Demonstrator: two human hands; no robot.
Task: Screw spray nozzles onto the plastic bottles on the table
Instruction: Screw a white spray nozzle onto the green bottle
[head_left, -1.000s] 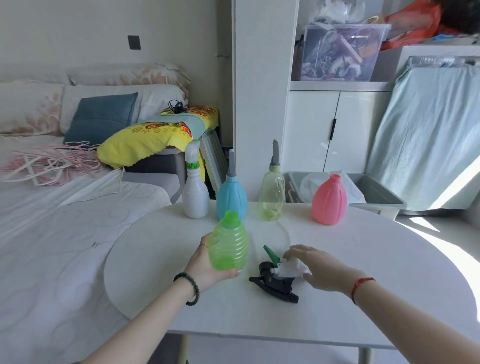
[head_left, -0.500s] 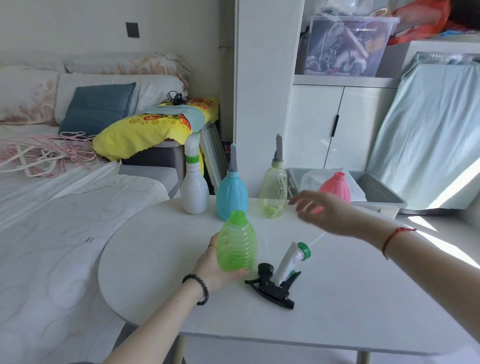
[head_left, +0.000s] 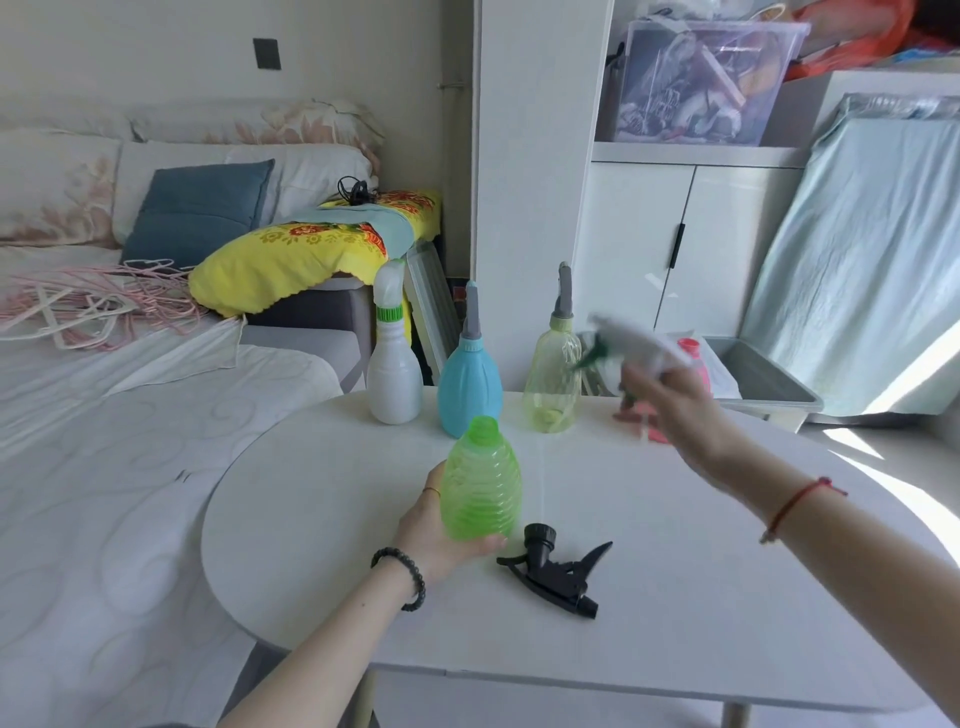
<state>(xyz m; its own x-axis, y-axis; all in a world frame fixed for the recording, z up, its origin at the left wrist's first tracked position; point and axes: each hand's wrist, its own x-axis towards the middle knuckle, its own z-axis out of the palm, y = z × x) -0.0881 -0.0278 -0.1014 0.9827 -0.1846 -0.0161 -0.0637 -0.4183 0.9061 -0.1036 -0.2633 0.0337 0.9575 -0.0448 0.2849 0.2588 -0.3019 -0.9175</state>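
Note:
My left hand (head_left: 436, 535) grips an open-necked green ribbed bottle (head_left: 480, 480), upright near the front of the white table (head_left: 727, 597). My right hand (head_left: 670, 405) is raised over the back of the table, blurred, holding a white spray nozzle with a green trigger (head_left: 623, 338). A black spray nozzle (head_left: 553, 569) lies on the table just right of the green bottle. At the back stand a white bottle (head_left: 393, 374), a blue bottle (head_left: 469, 384) and a pale yellow-green bottle (head_left: 553, 384), each with a nozzle on. A pink bottle (head_left: 693, 358) is mostly hidden behind my right hand.
A bed (head_left: 104, 441) with pillows and pink hangers runs along the left. Behind the table rise a white pillar (head_left: 535, 182), a white cabinet (head_left: 675, 244) and a grey bin (head_left: 763, 379). A draped sheet (head_left: 857, 260) leans at the right.
My right hand took the white nozzle from beside the black one and lifted it up and back, toward the pink bottle. My left hand kept hold of the green bottle.

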